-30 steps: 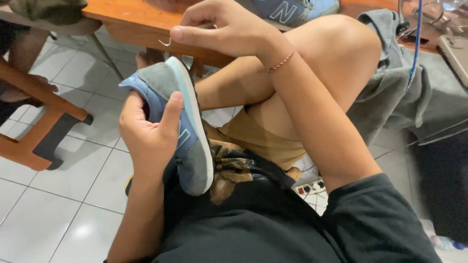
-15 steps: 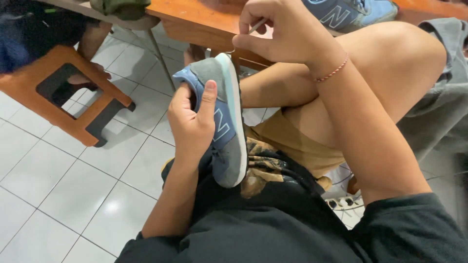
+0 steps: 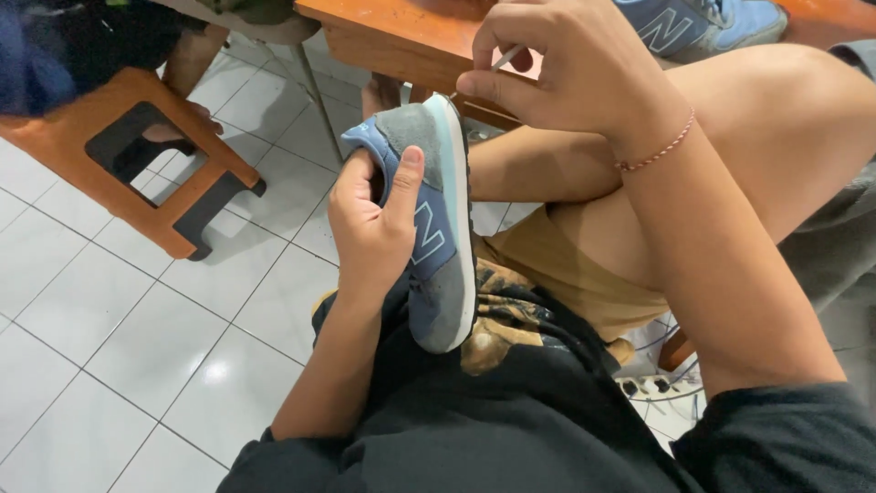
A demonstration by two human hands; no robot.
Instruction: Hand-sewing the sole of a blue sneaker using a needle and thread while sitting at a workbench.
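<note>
My left hand (image 3: 372, 233) grips a blue and grey sneaker (image 3: 438, 228) by its side, sole edge turned right, toe pointing down onto my lap. Above the shoe's heel my right hand (image 3: 557, 68) pinches a thin white needle-like tool (image 3: 505, 58) between thumb and fingers. A red string bracelet (image 3: 655, 155) circles that wrist. My bare knee (image 3: 776, 119) is raised at the right.
A second blue sneaker (image 3: 703, 23) lies on the orange wooden table (image 3: 401, 36) ahead. An orange wooden stool (image 3: 155, 155) stands on the white tiled floor at the left, with another person's foot beside it. A white power strip (image 3: 652, 388) lies under my leg.
The view has shifted so the stool and floor sit further right. My right hand came down closer to the heel of the sneaker; my left hand keeps its hold.
</note>
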